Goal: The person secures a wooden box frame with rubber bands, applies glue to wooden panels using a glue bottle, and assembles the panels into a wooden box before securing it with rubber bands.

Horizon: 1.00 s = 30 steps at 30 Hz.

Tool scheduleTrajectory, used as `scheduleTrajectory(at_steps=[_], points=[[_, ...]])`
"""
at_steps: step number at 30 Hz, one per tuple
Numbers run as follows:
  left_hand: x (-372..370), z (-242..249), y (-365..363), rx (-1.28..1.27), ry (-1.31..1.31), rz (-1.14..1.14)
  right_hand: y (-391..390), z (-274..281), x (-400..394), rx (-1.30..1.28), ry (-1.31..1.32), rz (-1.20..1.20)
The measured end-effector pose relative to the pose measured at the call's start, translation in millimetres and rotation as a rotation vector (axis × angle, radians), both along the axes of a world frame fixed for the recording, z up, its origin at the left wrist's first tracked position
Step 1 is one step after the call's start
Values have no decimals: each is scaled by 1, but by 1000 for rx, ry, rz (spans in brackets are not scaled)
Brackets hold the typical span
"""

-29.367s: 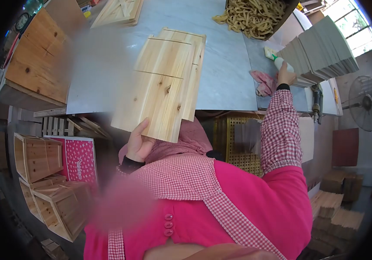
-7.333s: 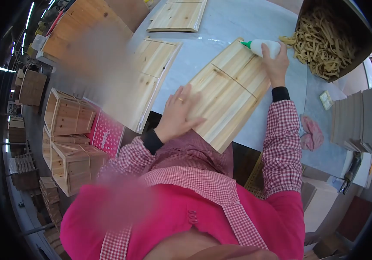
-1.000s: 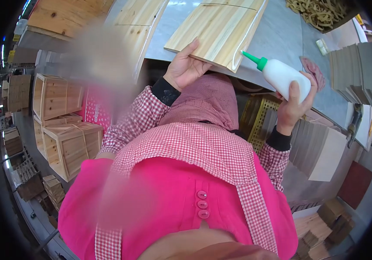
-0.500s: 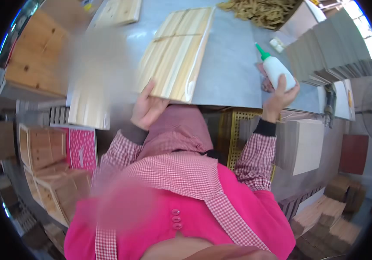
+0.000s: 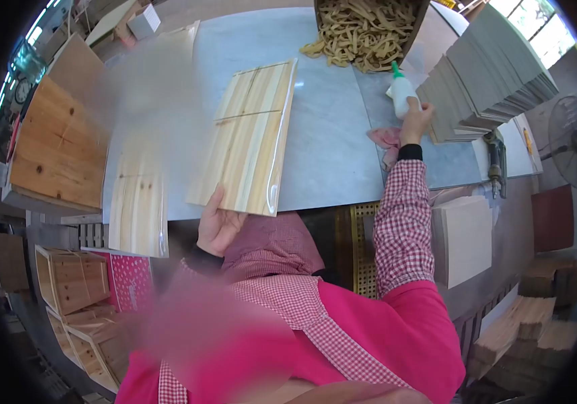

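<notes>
My left hand grips the near end of a striped wooden panel, thumb on top and fingers beneath. The panel lies tilted over the table, with a dark line across it and a glossy strip along its right edge. My right hand is wrapped round a white squeeze bottle with a green nozzle, upright at the table's right part. A pink cloth lies just left of that hand.
The grey-blue table bears a box of tan strips at the back, stacked grey boards on the right and a power tool at its edge. More wooden panels lie left, beside a knotty wooden box.
My right hand has carried the bottle forward and left, close to the grey boards. The bottle is more upright now. My left hand still holds the panel, and the camera view has shifted.
</notes>
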<state>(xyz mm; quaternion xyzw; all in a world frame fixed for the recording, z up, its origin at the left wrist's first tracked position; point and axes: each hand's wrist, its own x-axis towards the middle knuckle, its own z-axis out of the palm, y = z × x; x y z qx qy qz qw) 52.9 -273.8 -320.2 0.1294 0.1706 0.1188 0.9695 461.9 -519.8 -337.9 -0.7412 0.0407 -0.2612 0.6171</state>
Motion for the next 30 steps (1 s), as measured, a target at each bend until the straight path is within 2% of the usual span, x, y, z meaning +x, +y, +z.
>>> scheduleTrajectory(at_steps=[3, 8, 12, 15, 20, 23, 24, 27, 29, 30], points=[[-2, 2, -1, -37, 22, 24, 10, -15, 28, 17, -40, 202], [-3, -2, 2, -85, 6, 43, -3, -28, 54, 30, -43, 185], [-3, -2, 2, -85, 11, 43, -21, -24, 49, 53, 9, 54], [-3, 1, 3, -73, 17, 23, -33, -18, 30, -82, -43, -61], [-3, 3, 3, -64, -10, -12, -40, 3, -11, -332, -96, -116], [-2, 3, 2, -60, -26, -14, -46, -10, -14, -587, 3, -62], [-2, 4, 2, -57, -30, -13, -45, 0, -23, -588, -1, -58], [-2, 1, 3, -65, -14, -14, -43, 33, -62, -529, -248, -24], [-4, -1, 4, -67, -31, 8, -41, 26, -95, -651, -186, 134], [-3, -2, 5, -40, -35, -3, -30, 26, -120, -792, -196, 102]])
